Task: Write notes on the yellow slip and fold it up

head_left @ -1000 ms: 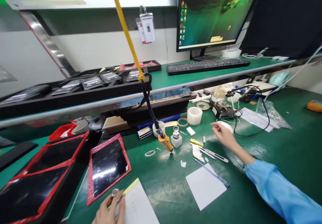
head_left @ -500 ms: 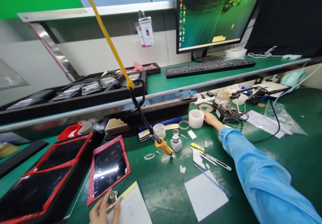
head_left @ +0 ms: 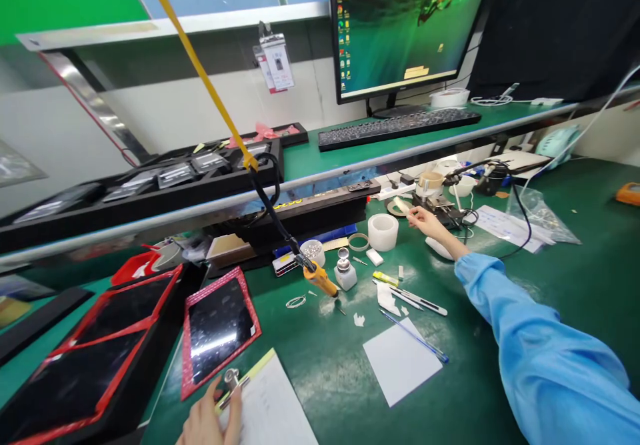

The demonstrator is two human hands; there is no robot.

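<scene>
My right hand (head_left: 425, 221) reaches far over the green bench in a blue sleeve, fingers pinched on a small pale piece beside the flat tape ring (head_left: 399, 206) and the white tape roll (head_left: 383, 231). At the bottom edge, my left hand (head_left: 210, 418) grips the metal clip of a clipboard (head_left: 273, 408) carrying white paper. A tablet in a red bubble sleeve (head_left: 217, 328) lies just above that hand.
A yellow-handled tool (head_left: 320, 278) hangs on a black cable from a yellow strap. Near it stand a solvent bottle (head_left: 345, 273), pens (head_left: 413, 298) and a white sheet (head_left: 403, 361). Black trays of tablets (head_left: 85, 358) fill the left. Monitor (head_left: 405, 25) and keyboard (head_left: 397, 127) sit on the shelf.
My right hand went forward from the white puck to the tape rolls, then lifted slightly holding a small pale piece. My left hand stayed on the clipboard clip.
</scene>
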